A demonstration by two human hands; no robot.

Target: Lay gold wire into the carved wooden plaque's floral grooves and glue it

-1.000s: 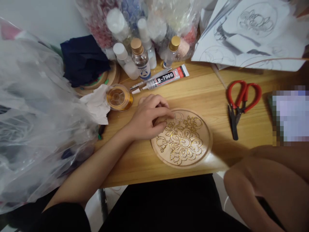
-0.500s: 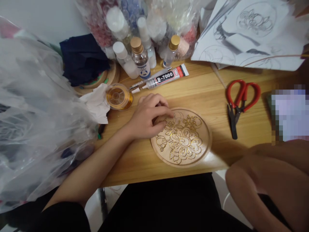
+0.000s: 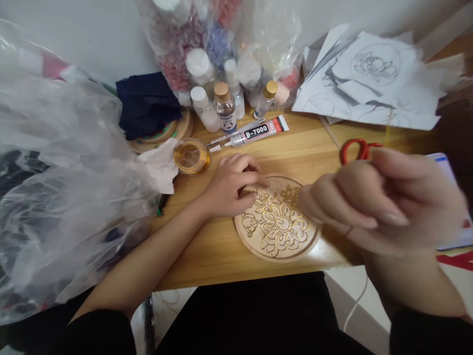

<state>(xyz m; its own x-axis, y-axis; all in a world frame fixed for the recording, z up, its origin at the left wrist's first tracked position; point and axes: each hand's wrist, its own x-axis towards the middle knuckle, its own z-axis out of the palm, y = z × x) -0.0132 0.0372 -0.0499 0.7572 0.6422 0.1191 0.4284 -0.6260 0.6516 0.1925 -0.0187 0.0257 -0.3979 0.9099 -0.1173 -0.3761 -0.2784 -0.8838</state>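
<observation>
On the wooden table lies a round wooden board (image 3: 279,251) with flower outlines in shiny gold wire. My left hand (image 3: 234,185) rests on its upper left edge, fingers bent and spread, thumb apart from the index finger. Raised over the right side, partly covering the board's edge, is my right hand (image 3: 380,197), closed and blurred. A thin yellowish strand, seemingly gold wire (image 3: 388,125), stands up just above its fingers; the grip itself is hidden. Behind that hand show the red handles of pliers (image 3: 349,148). A spool of gold wire (image 3: 191,157) lies beyond my left hand.
A B-7000 glue tube (image 3: 256,132) lies before several small bottles (image 3: 226,111) and bags of beads. Sketch papers (image 3: 332,101) are stacked at back right. A lit phone or tablet (image 3: 449,172) is at far right. Clear plastic bags (image 3: 74,197) crowd the left.
My right hand has come up from the lower right, over the table beside the board, now covering most of the pliers. My left hand stays on the board. The view has shifted slightly.
</observation>
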